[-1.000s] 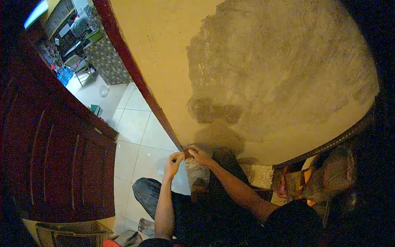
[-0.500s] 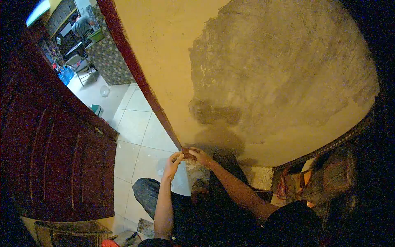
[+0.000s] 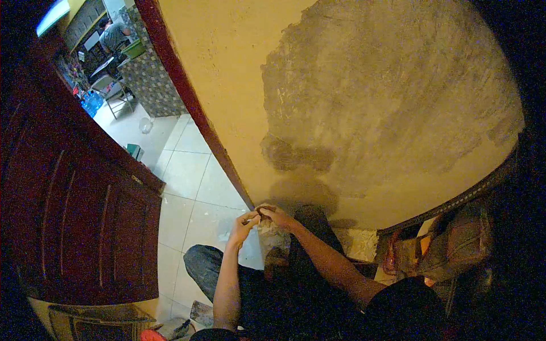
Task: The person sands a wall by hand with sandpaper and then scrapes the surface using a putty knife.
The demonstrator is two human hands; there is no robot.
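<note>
The left hand [image 3: 242,228] and the right hand [image 3: 274,216] meet low down, close to the bottom end of the dark red strip of door frame [image 3: 189,102]. The right hand's fingers are bent around a small reddish-brown piece [image 3: 263,210], and they are grasping it. The left hand's fingers are curled too, with the thumb close to the other fingertips, right beside the piece. I cannot tell if they pinch its edge or only come near it.

The piece is between the two hands, in front of the yellow painted wall [image 3: 222,57]. Fingers cover most of it, so I cannot tell which way it points or how its long side runs.

A big rough grey patch [image 3: 392,96] spreads over the wall. Below the hands, a knee in dark blue jeans [image 3: 200,264] sticks out over the white tiled floor [image 3: 182,176]. On the left is a dark red wooden door [image 3: 79,210] with long grooves. Far off, through the doorway, there is a person in a grey top [image 3: 114,37], and near that person are a folding chair [image 3: 114,91] and blue plastic water bottles [image 3: 91,104].
</note>
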